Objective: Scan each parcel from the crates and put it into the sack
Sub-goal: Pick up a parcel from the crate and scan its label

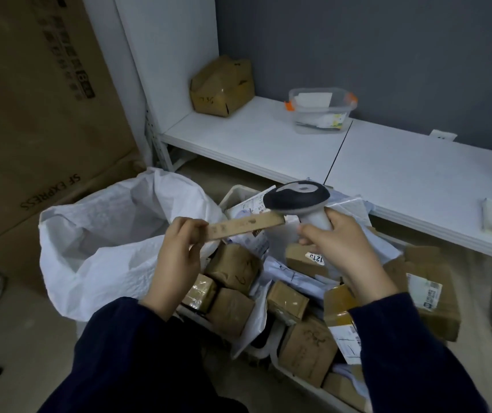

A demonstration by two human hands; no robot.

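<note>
My left hand [177, 257] grips a thin flat cardboard parcel [246, 226] by its left end, holding it edge-on in the air. My right hand [344, 251] holds a white and black handheld scanner [296, 201] by its grip, its head just above the parcel's right end. A white woven sack [104, 234] stands open to the left of my hands. Below them, white crates [234, 193] hold several brown cardboard boxes [231, 311] and pale mailer bags.
A low white shelf [268, 138] runs behind the crates, carrying a dented brown box [222, 86] and a clear plastic tub [322, 110]. Large cardboard cartons [30, 114] stand at the left. A bigger labelled box [426, 290] sits at the right.
</note>
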